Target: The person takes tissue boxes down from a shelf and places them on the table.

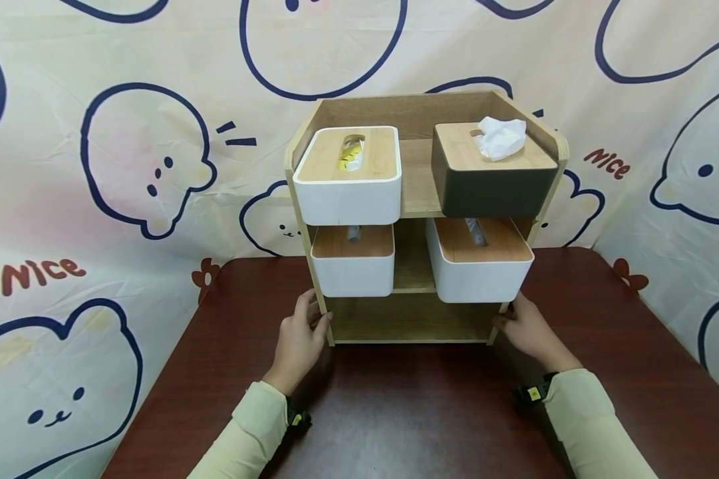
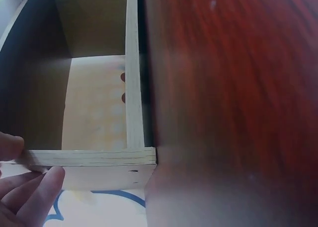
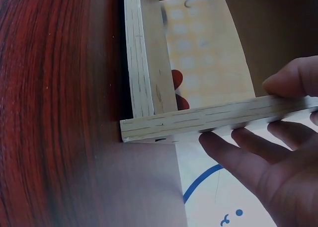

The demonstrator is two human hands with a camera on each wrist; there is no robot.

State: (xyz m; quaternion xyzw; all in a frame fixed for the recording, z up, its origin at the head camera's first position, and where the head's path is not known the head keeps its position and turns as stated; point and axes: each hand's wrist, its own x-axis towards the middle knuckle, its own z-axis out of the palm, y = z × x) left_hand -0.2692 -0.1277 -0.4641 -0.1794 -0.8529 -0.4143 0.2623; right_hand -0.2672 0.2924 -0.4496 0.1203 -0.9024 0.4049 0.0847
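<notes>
Left hand (image 1: 298, 336): grasping the left side panel (image 2: 92, 158) of the wooden shelf (image 1: 419, 174) low down, thumb to the panel's inner side and fingers against the outer, as we see from the wrist
Right hand (image 1: 533, 332): grasping the right side panel (image 3: 218, 116) of the same shelf in mirror fashion, thumb inside, the other fingers along the outer face
Nearer hand: neither, by our reading; both touch the shelf, one on each flank, at much the same height
Wooden shelf: upright at the table, straight ahead and between the two hands, front toward the person; wider than it is deep, so we read its level long axis as running from hand to hand, though we cannot tell whether its full weight rests below
Balance: we judge that the relation that counts is a load sitting above and between two low grips
Shelf's top board: a white tissue box (image 1: 347, 203) at left, a dark green tissue box (image 1: 497, 193) at right
Shelf's middle board: a smaller white box (image 1: 353, 276) at left, a wide white box (image 1: 481, 283) at right
Table (image 1: 407, 412): red-brown, spreading in front of the shelf
Backdrop (image 1: 155, 266): cartoon-printed cloth behind the shelf
</notes>
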